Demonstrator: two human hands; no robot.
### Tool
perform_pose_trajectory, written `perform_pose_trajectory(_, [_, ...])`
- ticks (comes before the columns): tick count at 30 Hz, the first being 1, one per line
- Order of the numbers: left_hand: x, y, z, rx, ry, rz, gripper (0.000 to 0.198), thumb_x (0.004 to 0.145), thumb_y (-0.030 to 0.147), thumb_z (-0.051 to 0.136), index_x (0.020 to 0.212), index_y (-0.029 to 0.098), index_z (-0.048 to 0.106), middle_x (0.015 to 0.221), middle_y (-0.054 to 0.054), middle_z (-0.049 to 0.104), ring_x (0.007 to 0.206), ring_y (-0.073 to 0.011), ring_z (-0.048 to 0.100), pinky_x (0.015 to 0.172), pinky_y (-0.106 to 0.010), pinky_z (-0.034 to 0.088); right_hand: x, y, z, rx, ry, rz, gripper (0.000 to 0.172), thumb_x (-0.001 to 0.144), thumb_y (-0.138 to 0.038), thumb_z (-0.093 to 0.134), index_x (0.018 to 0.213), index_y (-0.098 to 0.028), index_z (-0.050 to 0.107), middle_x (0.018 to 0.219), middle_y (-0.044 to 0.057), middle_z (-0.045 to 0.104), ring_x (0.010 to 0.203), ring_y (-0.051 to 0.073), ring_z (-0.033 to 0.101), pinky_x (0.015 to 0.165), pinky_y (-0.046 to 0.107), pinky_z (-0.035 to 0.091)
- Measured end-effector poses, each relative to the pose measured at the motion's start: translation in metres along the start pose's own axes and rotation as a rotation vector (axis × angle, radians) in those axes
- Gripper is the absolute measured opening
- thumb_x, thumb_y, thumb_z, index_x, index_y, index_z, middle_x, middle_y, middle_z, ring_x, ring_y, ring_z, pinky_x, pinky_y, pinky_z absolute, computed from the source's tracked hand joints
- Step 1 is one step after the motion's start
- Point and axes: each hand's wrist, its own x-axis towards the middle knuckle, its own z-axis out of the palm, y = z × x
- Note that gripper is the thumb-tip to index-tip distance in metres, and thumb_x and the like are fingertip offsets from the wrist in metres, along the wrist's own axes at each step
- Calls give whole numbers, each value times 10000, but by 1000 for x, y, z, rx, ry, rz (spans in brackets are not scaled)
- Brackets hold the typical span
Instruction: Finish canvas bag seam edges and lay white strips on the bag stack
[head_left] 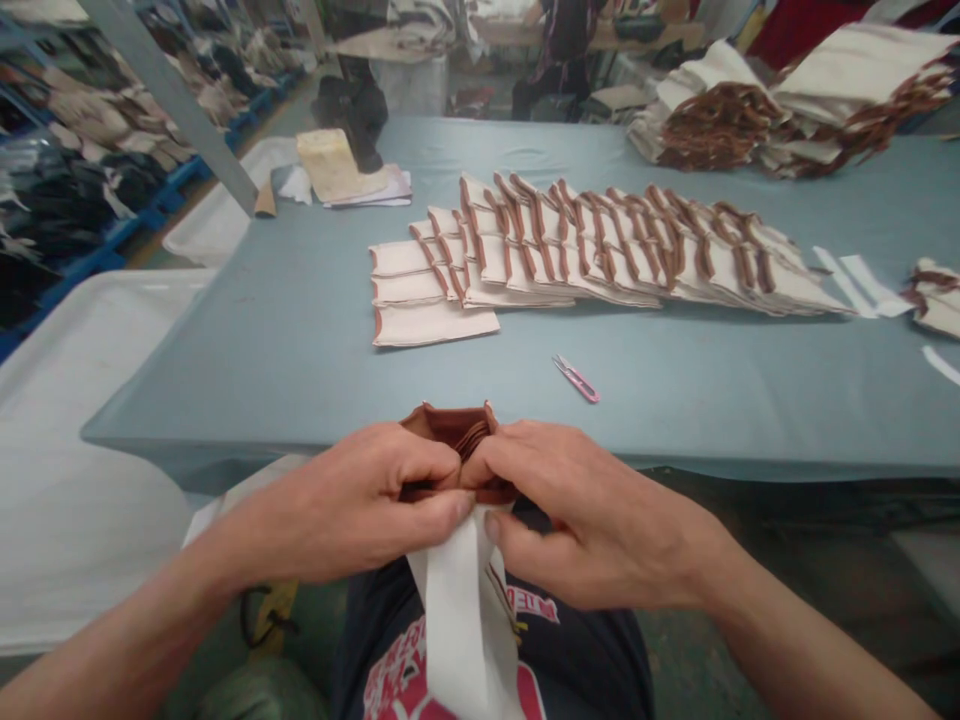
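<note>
My left hand (pixel 360 500) and my right hand (pixel 577 510) are both closed on one cream cloth bag with a brown rim (pixel 454 435), held over my lap just below the table's near edge. The fingers pinch the brown top edge from either side. The cream body of the bag hangs down between my hands. A small pair of pink thread snips (pixel 576 379) lies on the table a little beyond my right hand.
A grey-blue table (pixel 300 340) carries a long overlapping row of finished cream bags with brown handles (pixel 600 250). More bags are stacked at the back right (pixel 787 100). White strips (pixel 862 280) lie at right. White sheeting (pixel 67 440) spreads on the left. A person sits beyond the table (pixel 562 50).
</note>
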Motion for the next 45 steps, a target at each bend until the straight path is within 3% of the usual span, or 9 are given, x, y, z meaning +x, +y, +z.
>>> perform_pose_trajectory(3, [-4, 4, 13, 282, 210, 42, 310, 902, 212, 498, 609, 184, 404, 579, 53, 409, 532, -84, 348, 510, -242, 225, -3, 4, 10, 95, 83, 17, 55, 931, -171, 534, 923, -190, 585, 870, 24, 653, 818, 174, 573, 779, 306, 417])
perform_pose_trajectory(7, [-9, 4, 34, 407, 431, 102, 288, 881, 170, 486, 605, 183, 405, 555, 53, 422, 514, -83, 366, 523, -251, 214, -5, 8, 30, 177, 221, 19, 333, 1081, -308, 342, 823, -201, 524, 772, 11, 587, 714, 150, 530, 713, 292, 397])
perform_pose_trajectory(10, [-10, 0, 44, 177, 429, 107, 316, 892, 162, 470, 602, 192, 349, 543, 64, 373, 499, -75, 340, 493, -230, 225, -2, 12, 42, 263, 260, -11, 426, 1087, -436, 378, 736, -210, 462, 665, -33, 489, 607, 118, 448, 617, 274, 329])
perform_pose_trajectory(17, [-2, -28, 65, -659, 424, 164, 491, 951, 433, 621, 595, 193, 383, 563, 52, 379, 509, -80, 293, 472, -228, 243, 9, 24, 61, 904, 269, -31, 522, 980, -556, 606, 637, -206, 424, 566, -86, 315, 497, 64, 251, 449, 223, 205])
perform_pose_trajectory(29, [19, -26, 98, -1188, 541, 157, 649, 719, 582, 793, 539, 204, 296, 509, 65, 307, 452, -68, 249, 445, -227, 208, -1, 10, 76, 842, 481, 128, 500, 966, -500, 591, 608, -217, 388, 525, -70, 337, 474, 69, 282, 439, 222, 220])
perform_pose_trajectory(33, [23, -33, 92, -1046, 529, 145, 645, 760, 654, 733, 560, 210, 311, 531, 64, 323, 461, -71, 253, 444, -226, 222, 0, 14, 71, 795, 454, 144, 492, 980, -524, 559, 627, -222, 397, 538, -67, 346, 488, 79, 296, 444, 223, 237])
perform_pose_trajectory(37, [18, -37, 67, -746, 421, 180, 534, 868, 568, 700, 593, 176, 464, 576, 37, 422, 516, -85, 330, 473, -225, 251, -1, 17, 55, 599, 458, 42, 414, 1012, -390, 506, 654, -223, 384, 565, -72, 349, 504, 81, 306, 478, 231, 250])
perform_pose_trajectory(40, [8, -27, 43, -382, 364, 204, 399, 960, 414, 604, 658, 163, 532, 617, 36, 445, 563, -93, 363, 500, -221, 272, -2, 15, 41, 407, 451, -82, 364, 1008, -273, 490, 667, -223, 374, 592, -72, 360, 521, 83, 323, 527, 244, 270])
perform_pose_trajectory(45, [-4, 5, 21, -75, 278, 109, 262, 912, 206, 537, 668, 192, 443, 619, 74, 375, 558, -85, 327, 498, -212, 262, -2, 14, 35, 281, 404, -155, 343, 1025, -244, 460, 694, -226, 371, 630, -65, 374, 550, 94, 351, 568, 266, 275])
